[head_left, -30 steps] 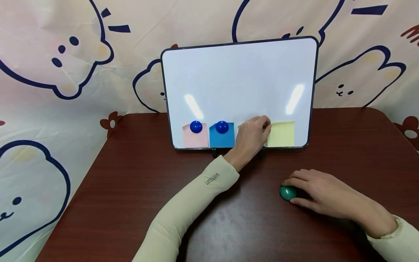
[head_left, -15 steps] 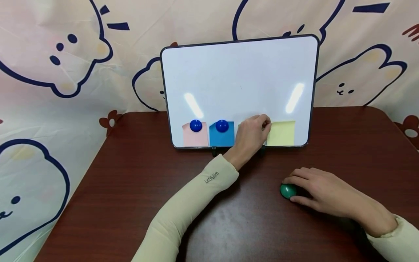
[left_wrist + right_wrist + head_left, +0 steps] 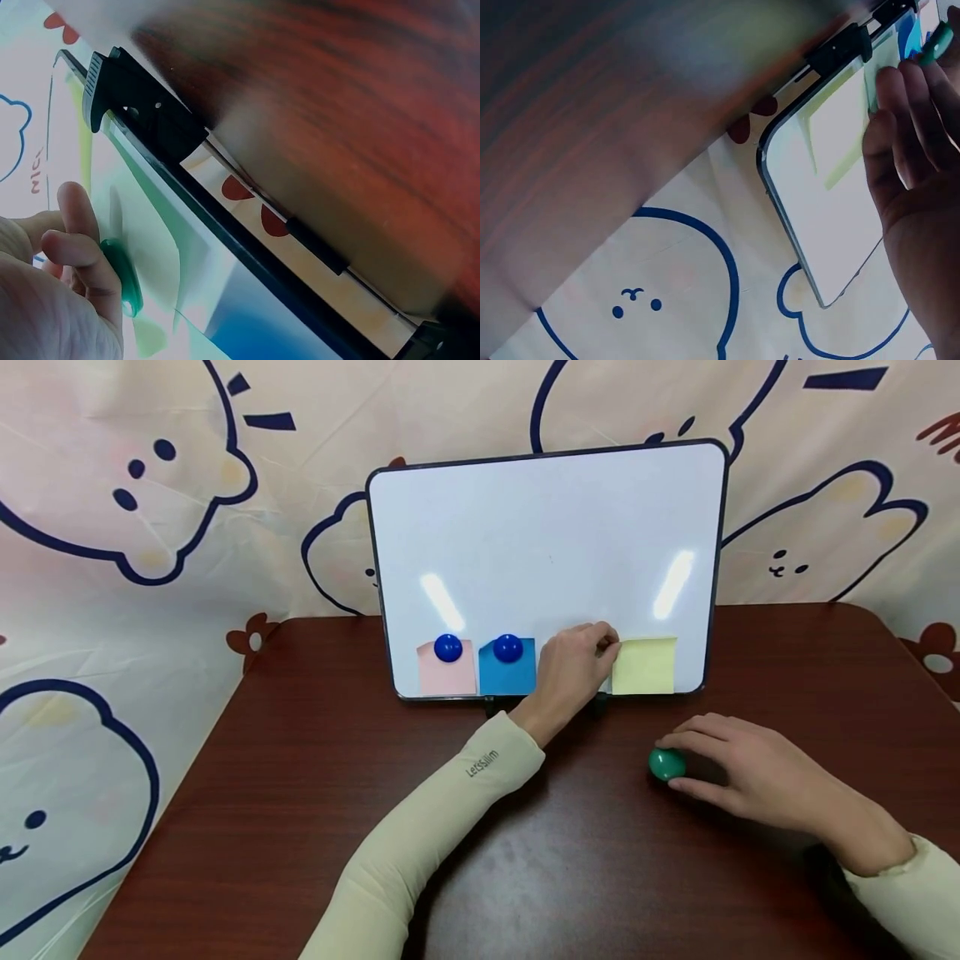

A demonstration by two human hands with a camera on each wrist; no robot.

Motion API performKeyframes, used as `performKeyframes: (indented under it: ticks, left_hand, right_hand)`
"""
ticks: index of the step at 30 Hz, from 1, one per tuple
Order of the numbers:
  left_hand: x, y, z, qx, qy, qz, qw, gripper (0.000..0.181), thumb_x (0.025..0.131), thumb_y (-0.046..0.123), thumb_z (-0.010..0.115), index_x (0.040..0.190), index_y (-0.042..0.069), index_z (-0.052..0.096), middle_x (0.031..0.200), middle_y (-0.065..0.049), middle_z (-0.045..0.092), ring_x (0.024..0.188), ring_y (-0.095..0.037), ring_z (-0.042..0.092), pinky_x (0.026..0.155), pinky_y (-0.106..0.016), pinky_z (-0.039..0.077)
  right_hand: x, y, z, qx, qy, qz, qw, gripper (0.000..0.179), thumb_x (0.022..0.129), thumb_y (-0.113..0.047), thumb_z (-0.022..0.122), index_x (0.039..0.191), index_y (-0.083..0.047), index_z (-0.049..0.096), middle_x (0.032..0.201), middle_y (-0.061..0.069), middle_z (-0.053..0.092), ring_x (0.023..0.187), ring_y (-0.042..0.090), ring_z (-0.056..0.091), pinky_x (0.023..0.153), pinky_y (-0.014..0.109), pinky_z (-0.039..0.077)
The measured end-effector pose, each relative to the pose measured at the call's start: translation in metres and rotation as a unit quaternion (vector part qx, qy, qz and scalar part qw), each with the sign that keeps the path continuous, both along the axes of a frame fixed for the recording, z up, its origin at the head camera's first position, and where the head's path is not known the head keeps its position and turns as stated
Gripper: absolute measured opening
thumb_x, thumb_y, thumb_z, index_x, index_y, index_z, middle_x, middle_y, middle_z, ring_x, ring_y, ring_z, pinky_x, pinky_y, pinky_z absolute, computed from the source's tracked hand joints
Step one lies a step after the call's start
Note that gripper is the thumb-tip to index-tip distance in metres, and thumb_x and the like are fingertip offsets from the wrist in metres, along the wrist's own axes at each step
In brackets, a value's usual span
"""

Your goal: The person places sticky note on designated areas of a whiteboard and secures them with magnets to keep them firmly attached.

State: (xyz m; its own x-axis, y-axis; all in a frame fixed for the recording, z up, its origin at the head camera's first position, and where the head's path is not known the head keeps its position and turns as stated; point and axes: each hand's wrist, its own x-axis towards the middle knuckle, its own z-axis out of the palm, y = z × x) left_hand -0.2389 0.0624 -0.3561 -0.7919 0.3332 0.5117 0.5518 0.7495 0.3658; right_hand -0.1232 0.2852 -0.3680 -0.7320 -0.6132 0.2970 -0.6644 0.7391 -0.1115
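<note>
My left hand [image 3: 576, 664] is at the lower part of the whiteboard [image 3: 547, 543], between a blue note and a yellow note [image 3: 643, 667]. The left wrist view shows its curled fingers on a green round magnet [image 3: 122, 277], against a pale green sticky note [image 3: 154, 232]. From the head view, the hand covers that magnet and most of that note. My right hand [image 3: 765, 768] pinches another green round magnet [image 3: 667, 764] between thumb and fingertips, over the table in front of the board.
Blue round magnets sit on a pink note [image 3: 447, 677] and the blue note [image 3: 507, 677] at the board's lower left. Black stand clips [image 3: 146, 105] hold the board's bottom edge above the brown table [image 3: 300, 793]. A patterned cloth [image 3: 172, 635] hangs behind.
My right hand has moved forward toward the whiteboard, carrying its green magnet. The left hand stays at the same place on the board.
</note>
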Motion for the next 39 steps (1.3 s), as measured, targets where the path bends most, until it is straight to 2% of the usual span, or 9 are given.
performKeyframes:
  ticks: [4, 7, 9, 13, 20, 24, 31, 35, 39]
  left_hand:
    - [-0.001, -0.001, 0.000, 0.000, -0.001, 0.000, 1.0000, 0.012, 0.095, 0.028, 0.068, 0.098, 0.020, 0.076, 0.095, 0.007, 0.077, 0.083, -0.004, 0.070, 0.071, -0.016, 0.054]
    - [-0.001, -0.001, 0.001, -0.004, -0.003, 0.001, 1.0000, 0.012, 0.095, 0.029, 0.068, 0.098, 0.020, 0.076, 0.095, 0.007, 0.077, 0.083, -0.004, 0.070, 0.071, -0.016, 0.054]
    - [-0.001, -0.001, 0.001, -0.005, -0.006, 0.001, 1.0000, 0.012, 0.095, 0.029, 0.068, 0.098, 0.020, 0.076, 0.095, 0.007, 0.077, 0.083, -0.004, 0.070, 0.071, -0.016, 0.054]
    - [-0.002, -0.001, 0.001, -0.002, -0.012, 0.001, 0.9999, 0.013, 0.095, 0.029, 0.068, 0.099, 0.019, 0.076, 0.095, 0.006, 0.077, 0.082, -0.004, 0.070, 0.071, -0.015, 0.053]
    - [-0.002, -0.001, 0.001, 0.003, -0.015, -0.002, 0.9999, 0.013, 0.096, 0.027, 0.068, 0.099, 0.018, 0.076, 0.095, 0.006, 0.077, 0.081, -0.005, 0.070, 0.070, -0.015, 0.053]
    - [-0.002, -0.002, 0.001, 0.004, -0.009, -0.003, 0.9999, 0.012, 0.096, 0.027, 0.067, 0.098, 0.018, 0.075, 0.094, 0.006, 0.077, 0.080, -0.004, 0.070, 0.070, -0.015, 0.053]
    - [-0.002, -0.002, 0.001, 0.005, -0.007, -0.002, 1.0000, 0.012, 0.096, 0.027, 0.067, 0.097, 0.018, 0.075, 0.094, 0.006, 0.077, 0.080, -0.004, 0.070, 0.069, -0.015, 0.053]
    - [-0.001, -0.001, 0.001, 0.002, -0.018, 0.000, 0.9998, 0.013, 0.096, 0.027, 0.067, 0.098, 0.018, 0.075, 0.095, 0.006, 0.077, 0.082, -0.004, 0.070, 0.071, -0.015, 0.053]
    - [0.000, -0.002, 0.002, -0.001, -0.019, 0.001, 0.9998, 0.013, 0.096, 0.028, 0.067, 0.099, 0.018, 0.075, 0.095, 0.006, 0.077, 0.081, -0.004, 0.070, 0.070, -0.015, 0.053]
  right_hand:
    - [-0.005, 0.002, 0.001, -0.020, 0.037, 0.016, 0.9990, 0.051, 0.068, -0.035, 0.090, 0.115, -0.029, 0.070, 0.108, -0.020, 0.063, 0.093, -0.005, 0.057, 0.080, 0.020, 0.053]
    - [-0.009, 0.005, 0.002, -0.049, 0.059, 0.039, 0.9963, 0.048, 0.072, -0.041, 0.087, 0.116, -0.028, 0.070, 0.107, -0.018, 0.064, 0.093, -0.004, 0.056, 0.083, 0.012, 0.049]
    - [-0.011, 0.006, 0.002, -0.071, 0.075, 0.049, 0.9934, 0.043, 0.080, -0.051, 0.079, 0.115, -0.027, 0.072, 0.107, -0.016, 0.065, 0.093, -0.004, 0.057, 0.085, 0.008, 0.046]
    - [-0.016, 0.007, 0.002, -0.116, 0.093, 0.057, 0.9873, 0.051, 0.090, -0.065, 0.057, 0.111, -0.022, 0.075, 0.104, -0.012, 0.068, 0.092, -0.003, 0.057, 0.091, 0.002, 0.042]
    - [-0.027, 0.008, 0.004, -0.169, 0.140, 0.092, 0.9713, 0.053, 0.089, -0.059, 0.062, 0.102, -0.011, 0.078, 0.095, 0.000, 0.072, 0.089, 0.000, 0.056, 0.092, 0.002, 0.038]
    - [-0.033, 0.010, 0.006, -0.183, 0.147, 0.087, 0.9682, 0.054, 0.088, -0.059, 0.064, 0.101, -0.008, 0.078, 0.094, 0.003, 0.072, 0.089, 0.000, 0.055, 0.093, 0.000, 0.038]
    - [-0.042, 0.014, 0.007, -0.204, 0.137, 0.066, 0.9671, 0.060, 0.086, -0.062, 0.064, 0.099, -0.005, 0.077, 0.093, 0.005, 0.070, 0.091, -0.002, 0.055, 0.094, -0.001, 0.038]
    - [-0.043, 0.014, 0.007, -0.205, 0.137, 0.053, 0.9675, 0.062, 0.085, -0.065, 0.064, 0.097, -0.006, 0.077, 0.092, 0.005, 0.071, 0.091, -0.003, 0.055, 0.095, -0.001, 0.037]
    - [-0.045, 0.013, 0.007, -0.191, 0.149, 0.046, 0.9691, 0.061, 0.085, -0.066, 0.063, 0.098, -0.008, 0.078, 0.091, 0.003, 0.071, 0.087, 0.001, 0.056, 0.094, -0.002, 0.036]
